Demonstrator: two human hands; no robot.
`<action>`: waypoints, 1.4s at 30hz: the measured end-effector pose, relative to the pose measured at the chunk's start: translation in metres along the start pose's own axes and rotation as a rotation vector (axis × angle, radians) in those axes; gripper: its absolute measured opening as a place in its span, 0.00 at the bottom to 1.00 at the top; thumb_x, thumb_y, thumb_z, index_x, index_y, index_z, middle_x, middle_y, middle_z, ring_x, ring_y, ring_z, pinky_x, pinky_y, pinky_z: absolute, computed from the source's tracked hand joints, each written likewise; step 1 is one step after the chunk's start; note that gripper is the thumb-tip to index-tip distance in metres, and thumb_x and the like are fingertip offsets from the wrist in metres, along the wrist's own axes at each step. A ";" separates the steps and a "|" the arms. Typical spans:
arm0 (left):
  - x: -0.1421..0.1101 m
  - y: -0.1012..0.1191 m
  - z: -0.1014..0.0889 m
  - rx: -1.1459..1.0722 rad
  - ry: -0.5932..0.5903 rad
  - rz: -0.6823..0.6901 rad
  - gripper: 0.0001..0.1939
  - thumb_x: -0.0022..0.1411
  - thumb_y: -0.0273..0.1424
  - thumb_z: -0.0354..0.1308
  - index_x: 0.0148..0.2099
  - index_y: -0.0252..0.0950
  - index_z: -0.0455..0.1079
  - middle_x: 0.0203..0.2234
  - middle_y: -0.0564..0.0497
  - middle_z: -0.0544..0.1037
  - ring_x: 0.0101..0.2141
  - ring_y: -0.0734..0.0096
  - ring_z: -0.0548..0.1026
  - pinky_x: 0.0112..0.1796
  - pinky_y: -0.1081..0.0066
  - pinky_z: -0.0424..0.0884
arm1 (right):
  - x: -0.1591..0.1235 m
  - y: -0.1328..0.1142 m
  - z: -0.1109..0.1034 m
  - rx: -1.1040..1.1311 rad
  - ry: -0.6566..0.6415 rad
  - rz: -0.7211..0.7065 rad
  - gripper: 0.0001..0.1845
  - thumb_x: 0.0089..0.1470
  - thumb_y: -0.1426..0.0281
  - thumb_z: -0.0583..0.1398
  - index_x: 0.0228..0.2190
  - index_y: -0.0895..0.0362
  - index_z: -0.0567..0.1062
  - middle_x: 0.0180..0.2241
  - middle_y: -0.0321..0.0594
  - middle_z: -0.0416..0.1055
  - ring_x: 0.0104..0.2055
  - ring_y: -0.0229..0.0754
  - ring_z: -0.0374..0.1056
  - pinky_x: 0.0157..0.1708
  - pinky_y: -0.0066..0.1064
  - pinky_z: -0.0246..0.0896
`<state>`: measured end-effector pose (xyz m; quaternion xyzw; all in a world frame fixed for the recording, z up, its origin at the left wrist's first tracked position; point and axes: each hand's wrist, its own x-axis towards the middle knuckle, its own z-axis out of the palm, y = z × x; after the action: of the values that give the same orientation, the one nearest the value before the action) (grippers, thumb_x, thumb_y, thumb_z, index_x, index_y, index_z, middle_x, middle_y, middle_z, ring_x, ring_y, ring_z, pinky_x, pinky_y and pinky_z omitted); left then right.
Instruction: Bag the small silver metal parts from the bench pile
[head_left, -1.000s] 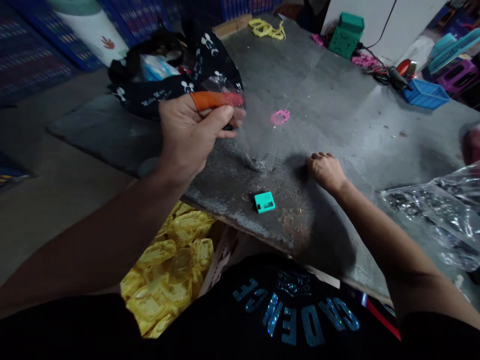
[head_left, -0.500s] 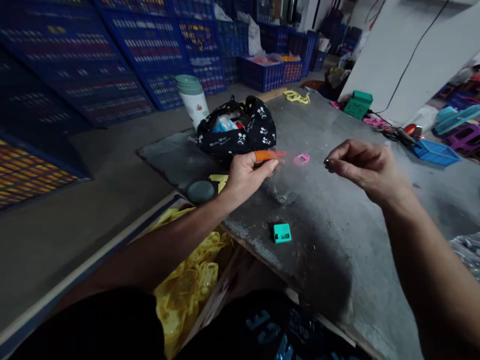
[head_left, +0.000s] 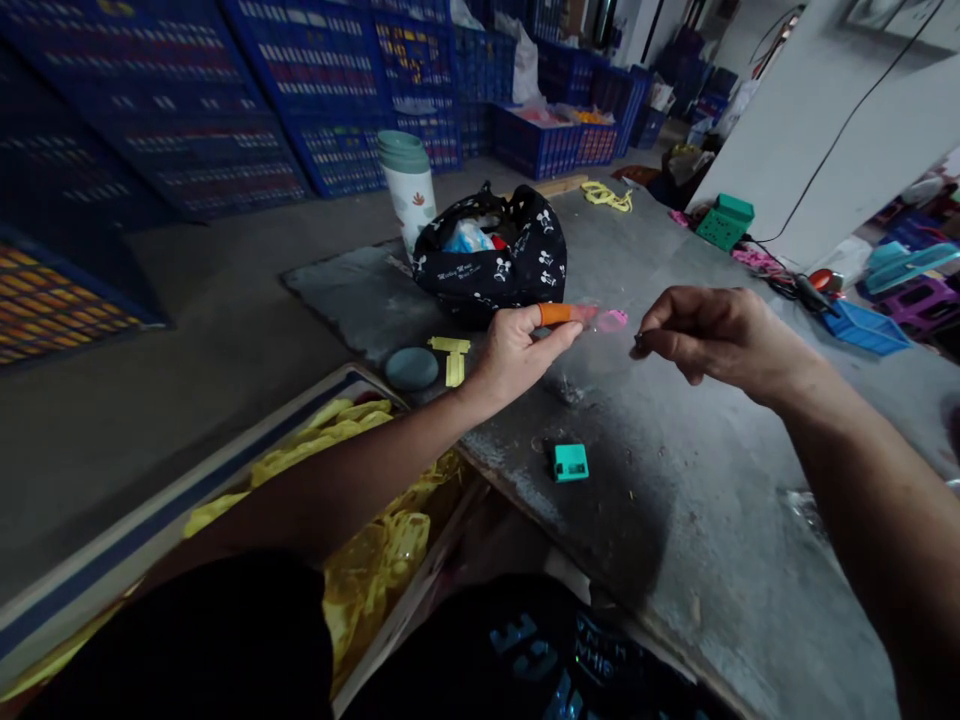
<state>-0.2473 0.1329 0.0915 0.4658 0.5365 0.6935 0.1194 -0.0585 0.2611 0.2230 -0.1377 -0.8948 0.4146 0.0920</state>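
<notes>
Blue crates stack high along the back of the room, and in front of them a grey table runs off to the right, scuffed and dusty. Over it the left hand is raised, its fingers closed on the mouth of a clear bag that hangs down toward the tabletop; an orange cot covers one fingertip. Just to the right, the right hand hovers at the same height, thumb and forefinger pinched on something too small and dark to name, its tip close to the bag's opening but apart from it. A pink piece lies on the table behind the two hands. Nearer the table edge sits a small teal box, well below both hands. Farther back stand a black pouch with white figures and a pale cup with a green lid. Left of the table, a carton holds yellow parts.
</notes>
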 end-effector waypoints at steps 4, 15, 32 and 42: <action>-0.002 0.003 -0.001 -0.003 -0.005 -0.002 0.13 0.65 0.36 0.65 0.50 0.39 0.84 0.42 0.48 0.85 0.39 0.66 0.83 0.41 0.71 0.81 | 0.002 0.003 0.004 0.072 -0.057 0.037 0.14 0.57 0.59 0.69 0.35 0.57 0.77 0.35 0.40 0.81 0.18 0.30 0.64 0.16 0.25 0.60; -0.006 -0.002 -0.007 0.005 0.037 0.019 0.14 0.65 0.39 0.66 0.49 0.40 0.84 0.41 0.48 0.85 0.38 0.66 0.83 0.39 0.70 0.81 | -0.027 0.005 0.033 -0.029 0.202 -0.137 0.11 0.65 0.57 0.63 0.39 0.52 0.76 0.43 0.41 0.80 0.32 0.39 0.75 0.30 0.33 0.72; -0.019 0.015 -0.010 0.075 -0.048 0.099 0.17 0.65 0.33 0.65 0.54 0.33 0.81 0.40 0.46 0.82 0.29 0.77 0.75 0.25 0.79 0.67 | -0.037 0.010 0.064 -0.531 0.401 -0.450 0.04 0.68 0.74 0.59 0.42 0.54 0.73 0.48 0.43 0.75 0.46 0.41 0.74 0.38 0.32 0.71; -0.021 0.012 -0.010 0.145 -0.127 0.133 0.17 0.64 0.35 0.66 0.52 0.33 0.81 0.44 0.45 0.81 0.32 0.73 0.76 0.29 0.77 0.69 | -0.022 0.006 0.041 -0.461 0.248 -0.385 0.04 0.62 0.77 0.61 0.36 0.57 0.76 0.42 0.41 0.76 0.34 0.34 0.71 0.33 0.27 0.67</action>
<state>-0.2397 0.1078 0.0909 0.5508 0.5445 0.6284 0.0729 -0.0480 0.2280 0.1907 -0.0327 -0.9567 0.1562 0.2434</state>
